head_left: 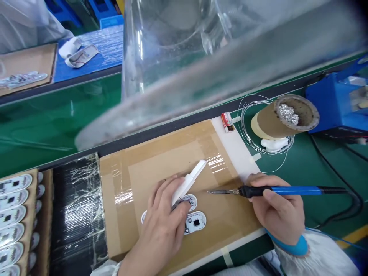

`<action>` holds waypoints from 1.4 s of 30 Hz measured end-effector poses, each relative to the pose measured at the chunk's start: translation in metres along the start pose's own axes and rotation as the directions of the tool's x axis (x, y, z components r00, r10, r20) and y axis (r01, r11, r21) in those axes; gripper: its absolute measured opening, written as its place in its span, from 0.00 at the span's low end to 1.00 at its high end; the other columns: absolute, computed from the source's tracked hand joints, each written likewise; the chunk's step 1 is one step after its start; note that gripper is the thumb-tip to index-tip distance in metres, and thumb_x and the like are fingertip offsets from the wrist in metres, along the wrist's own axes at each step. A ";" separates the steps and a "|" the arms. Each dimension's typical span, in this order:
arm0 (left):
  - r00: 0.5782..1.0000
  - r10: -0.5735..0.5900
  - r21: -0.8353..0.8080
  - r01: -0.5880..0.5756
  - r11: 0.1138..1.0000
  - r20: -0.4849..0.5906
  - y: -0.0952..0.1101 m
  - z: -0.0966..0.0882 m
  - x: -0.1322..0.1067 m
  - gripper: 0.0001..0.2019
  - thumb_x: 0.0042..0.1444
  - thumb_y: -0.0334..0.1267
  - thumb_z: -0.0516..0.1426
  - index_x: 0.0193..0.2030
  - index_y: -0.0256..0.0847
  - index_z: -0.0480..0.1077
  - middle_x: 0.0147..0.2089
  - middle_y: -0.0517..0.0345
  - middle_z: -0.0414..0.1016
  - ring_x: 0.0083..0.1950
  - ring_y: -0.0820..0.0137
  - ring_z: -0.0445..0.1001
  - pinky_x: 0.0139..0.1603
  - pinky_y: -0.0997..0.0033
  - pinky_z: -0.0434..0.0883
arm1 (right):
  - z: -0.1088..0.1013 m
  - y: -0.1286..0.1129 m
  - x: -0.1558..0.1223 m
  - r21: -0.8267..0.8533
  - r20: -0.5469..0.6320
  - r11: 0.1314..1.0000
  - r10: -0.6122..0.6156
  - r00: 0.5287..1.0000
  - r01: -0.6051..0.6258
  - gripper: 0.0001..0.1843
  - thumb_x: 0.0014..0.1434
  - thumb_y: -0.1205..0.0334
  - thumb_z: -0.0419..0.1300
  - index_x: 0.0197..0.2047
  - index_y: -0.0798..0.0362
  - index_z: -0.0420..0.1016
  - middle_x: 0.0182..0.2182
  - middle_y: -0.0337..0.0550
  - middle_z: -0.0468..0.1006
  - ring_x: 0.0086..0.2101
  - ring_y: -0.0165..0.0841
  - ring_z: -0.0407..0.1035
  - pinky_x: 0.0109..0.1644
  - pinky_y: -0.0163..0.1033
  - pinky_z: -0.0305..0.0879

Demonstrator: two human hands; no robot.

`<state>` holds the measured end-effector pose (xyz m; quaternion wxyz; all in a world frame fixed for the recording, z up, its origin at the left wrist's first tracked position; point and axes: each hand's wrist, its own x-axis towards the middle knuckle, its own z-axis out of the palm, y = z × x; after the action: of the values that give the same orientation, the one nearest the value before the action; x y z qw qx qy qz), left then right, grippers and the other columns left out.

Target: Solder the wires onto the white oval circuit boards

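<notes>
In the head view, my right hand [278,209] grips a soldering iron [297,191] with a blue handle, its metal tip pointing left above the cardboard pad [115,222]. My left hand [163,226] is closed around a slim white plastic piece [194,174] that slants up to the right. Beneath and beside the left fingers lie white circuit boards [198,222], one with a black square chip. The hand hides part of them. The iron's tip is a short way right of the boards, apart from them.
A cardboard tube [267,119] holding silvery material stands amid coiled thin wire [244,126]. Near it sit a small red-and-white box [227,122] and blue equipment [327,103]. Boards fill a cardboard rack [34,214] at left. A clear shield [172,88] hangs over the far side.
</notes>
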<state>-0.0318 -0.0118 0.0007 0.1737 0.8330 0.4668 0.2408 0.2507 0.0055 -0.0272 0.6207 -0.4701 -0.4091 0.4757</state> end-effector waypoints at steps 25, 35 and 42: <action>0.995 -0.050 0.161 0.036 0.986 0.084 0.007 -0.024 0.005 0.15 0.68 0.24 0.53 0.47 0.48 0.76 0.66 0.49 0.75 0.62 0.56 0.78 0.55 0.49 0.82 | -0.003 0.023 -0.009 0.059 -0.074 0.998 -0.009 0.997 0.013 0.08 0.66 0.55 0.69 0.40 0.51 0.86 0.33 0.44 0.80 0.26 0.33 0.70 0.27 0.37 0.67; 0.837 -0.337 0.106 0.417 0.903 -0.431 -0.136 -0.084 0.039 0.20 0.63 0.40 0.61 0.62 0.45 0.77 0.70 0.40 0.69 0.75 0.46 0.69 0.69 0.42 0.76 | -0.003 0.027 -0.008 0.055 -0.044 0.998 -0.009 0.999 0.011 0.11 0.67 0.52 0.69 0.40 0.52 0.87 0.29 0.45 0.79 0.26 0.34 0.69 0.28 0.39 0.66; 0.807 -0.388 0.193 0.510 0.838 -0.445 -0.160 -0.061 0.028 0.15 0.67 0.42 0.54 0.52 0.41 0.79 0.62 0.40 0.77 0.66 0.48 0.77 0.72 0.39 0.72 | -0.008 0.027 -0.012 0.049 -0.075 0.999 -0.003 0.997 0.007 0.11 0.65 0.51 0.72 0.39 0.51 0.87 0.30 0.45 0.79 0.28 0.34 0.70 0.28 0.37 0.68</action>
<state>-0.1647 0.0965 -0.0241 0.0002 0.6487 0.7086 0.2775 0.2501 -0.0045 -0.0558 0.6480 -0.4712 -0.3750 0.4663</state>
